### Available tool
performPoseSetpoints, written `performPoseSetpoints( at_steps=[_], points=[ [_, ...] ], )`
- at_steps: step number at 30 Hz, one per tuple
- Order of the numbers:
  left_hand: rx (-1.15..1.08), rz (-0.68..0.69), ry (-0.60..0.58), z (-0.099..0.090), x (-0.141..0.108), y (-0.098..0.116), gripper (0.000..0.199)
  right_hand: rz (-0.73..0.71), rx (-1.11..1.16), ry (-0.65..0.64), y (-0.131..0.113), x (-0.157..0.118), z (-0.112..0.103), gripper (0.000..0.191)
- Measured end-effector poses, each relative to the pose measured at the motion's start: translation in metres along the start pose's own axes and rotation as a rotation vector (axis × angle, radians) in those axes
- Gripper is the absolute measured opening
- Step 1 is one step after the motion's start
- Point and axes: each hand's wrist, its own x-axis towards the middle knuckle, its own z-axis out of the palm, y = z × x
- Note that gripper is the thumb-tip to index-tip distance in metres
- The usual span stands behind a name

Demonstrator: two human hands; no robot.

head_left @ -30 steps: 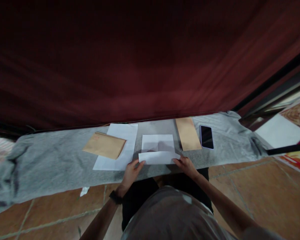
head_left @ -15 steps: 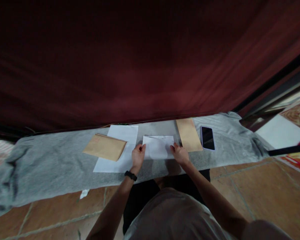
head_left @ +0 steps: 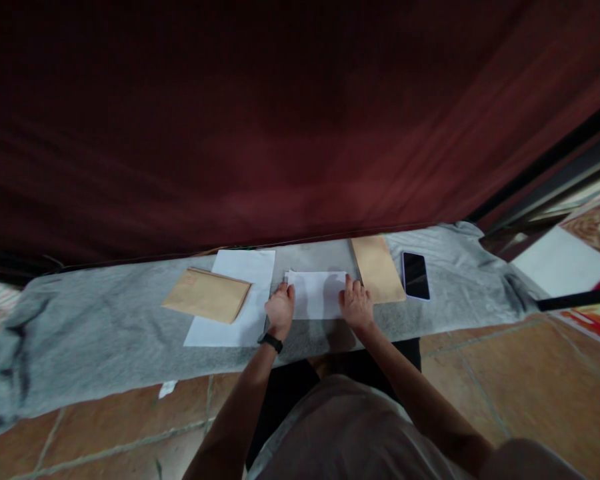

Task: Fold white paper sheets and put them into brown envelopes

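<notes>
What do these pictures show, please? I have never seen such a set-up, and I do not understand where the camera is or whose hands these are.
There is no machine here: the bare hands belong to the person wearing the camera. Every picture comes from that one head camera, looking forward and down.

The surface is covered with grey cloth. In the middle lies a white paper, apparently folded. The left hand is at one end, the right hand at the other; whether they grip it or only press it is hard to tell.

On the person's left, brown envelopes lie partly over a larger white sheet. On the right are another brown envelope and a phone.
</notes>
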Motion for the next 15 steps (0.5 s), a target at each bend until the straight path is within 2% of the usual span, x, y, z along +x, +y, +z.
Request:
performPoseSetpoints(
  at_steps=[4,6,11,15],
  points=[
    [0.047,0.047,0.005,0.002,-0.002,0.000,0.044,-0.245,0.085,0.169,-0.017,-0.012,0.013,0.057],
    [0.065,0.055,-0.006,0.003,-0.003,0.000,0.044,-0.303,0.121,0.204,-0.025,-0.015,0.024,0.057],
    [0.084,0.076,-0.018,0.005,-0.002,-0.001,0.044,-0.322,0.163,0.222,-0.029,-0.019,0.051,0.056],
    [0.069,0.070,-0.015,0.007,-0.002,-0.003,0.043,-0.314,0.156,0.224,-0.025,-0.020,0.056,0.057]
  ],
)
